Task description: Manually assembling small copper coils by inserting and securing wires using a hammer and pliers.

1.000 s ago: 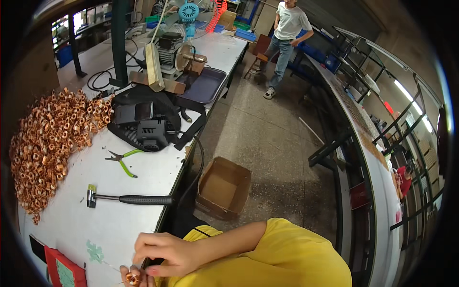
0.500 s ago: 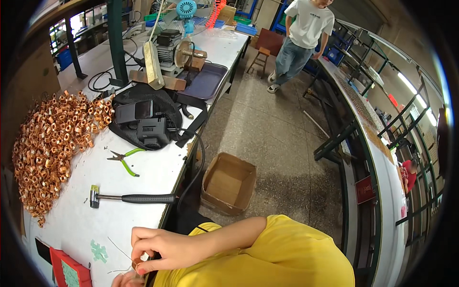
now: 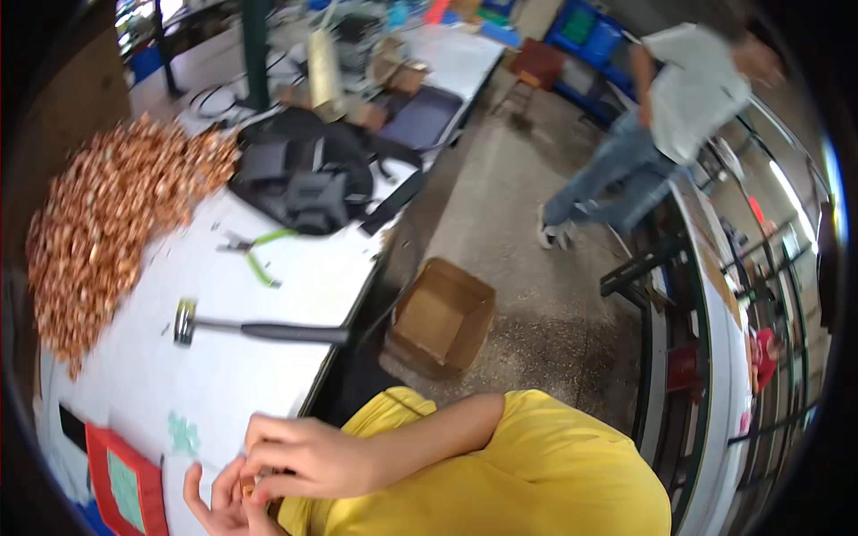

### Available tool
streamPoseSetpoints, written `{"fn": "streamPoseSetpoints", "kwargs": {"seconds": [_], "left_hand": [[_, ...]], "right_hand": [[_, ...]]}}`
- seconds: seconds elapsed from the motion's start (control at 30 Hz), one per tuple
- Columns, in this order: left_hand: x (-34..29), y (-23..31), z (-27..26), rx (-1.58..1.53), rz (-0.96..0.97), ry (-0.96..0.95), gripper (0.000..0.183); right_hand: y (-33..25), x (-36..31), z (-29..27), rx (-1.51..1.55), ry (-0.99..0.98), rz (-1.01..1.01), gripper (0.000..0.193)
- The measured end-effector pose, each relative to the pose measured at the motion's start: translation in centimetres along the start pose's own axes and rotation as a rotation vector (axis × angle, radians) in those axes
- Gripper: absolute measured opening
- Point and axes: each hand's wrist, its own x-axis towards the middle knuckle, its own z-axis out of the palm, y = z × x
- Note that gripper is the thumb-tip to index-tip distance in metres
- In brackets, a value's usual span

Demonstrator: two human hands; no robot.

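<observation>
Low at the left of the view, my right hand [image 3: 313,457] is closed with its fingertips pinched on a small copper wire coil [image 3: 248,488]. My left hand [image 3: 223,507] meets it from below, thumb and forefinger at the same coil, its other fingers stretched out. Fingers cover most of the coil. Beside the hands, small pale green pieces [image 3: 183,433] lie on the white table [image 3: 241,384]. A red tray with a green inside [image 3: 100,473] sits to their left.
A big heap of copper coils [image 3: 116,223] covers the table's left. Nearer lie a mallet [image 3: 268,331] and green-handled cutters [image 3: 259,255]; beyond are a black mesh bag [image 3: 268,134] and a motor [image 3: 357,45]. A cardboard box [image 3: 444,317] stands on the floor. A person [image 3: 661,125] is in the aisle.
The view has shifted and blurred. My left hand has come up to the coil with fingers spread more. The person in the aisle has come nearer, to the right.
</observation>
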Motion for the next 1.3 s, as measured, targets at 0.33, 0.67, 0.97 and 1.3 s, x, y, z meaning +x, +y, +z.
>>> {"fn": "streamPoseSetpoints", "kwargs": {"seconds": [0.33, 0.67, 0.97, 1.3], "left_hand": [[0.2, 2.4, 0.2, -0.157, -0.366, -0.057, 0.099], [-0.6, 2.9, 0.2, 0.086, -0.395, -0.348, 0.111], [-0.3, 2.8, 0.0, 0.260, -0.321, -0.399, 0.109], [-1.2, 1.6, -0.2, 0.125, -0.313, -0.204, 0.091]], "right_hand": [[-0.5, 3.0, -2.1, 0.187, -0.042, 0.482, 0.010], [0.0, 7.8, -2.5, 0.400, -0.797, 0.825, 0.010], [-0.1, 8.1, -2.5, 0.186, -0.945, 0.581, 0.009], [1.5, 4.5, -2.8, 0.278, -0.209, 0.570, 0.006]]}}
